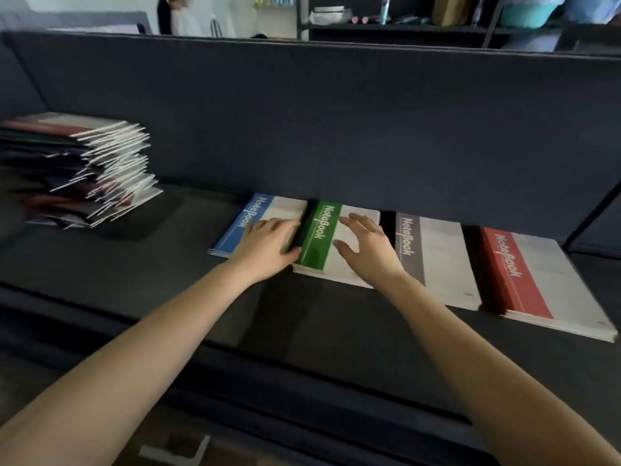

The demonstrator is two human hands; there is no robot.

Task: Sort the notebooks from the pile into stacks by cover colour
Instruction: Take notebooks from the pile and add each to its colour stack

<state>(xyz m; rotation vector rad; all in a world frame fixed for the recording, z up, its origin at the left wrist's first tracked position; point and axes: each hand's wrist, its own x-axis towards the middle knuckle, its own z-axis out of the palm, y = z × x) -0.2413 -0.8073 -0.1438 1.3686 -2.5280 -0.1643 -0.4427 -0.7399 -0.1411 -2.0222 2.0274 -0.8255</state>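
**A:** Where's the pile?

**B:** Pile (84,169) is far left on the dark surface (168,264). It's messy, mixed covers, page edges fanned out to the right.

**A:** Stacks?

**B:** Four in a row along the panel (336,122). L to R: blue stack (232,230), green stack (317,235), grey stack (437,257), red stack (524,280). Blue & green are just beside each other, the rest have narrow gaps.

**A:** Hands?

**B:** Both at green. Left hand (265,247) lies over blue's right part, fingers straight, tips pressed vs green's spine edge, no grip. Right hand (366,247) is flat on green's white cover area, fingers spread, thumb out, holding nothing.

**A:** Bkgd?

**B:** Shelf (403,26) w/ misc items, and a person (174,15) past the panel, top left. Both blurry.
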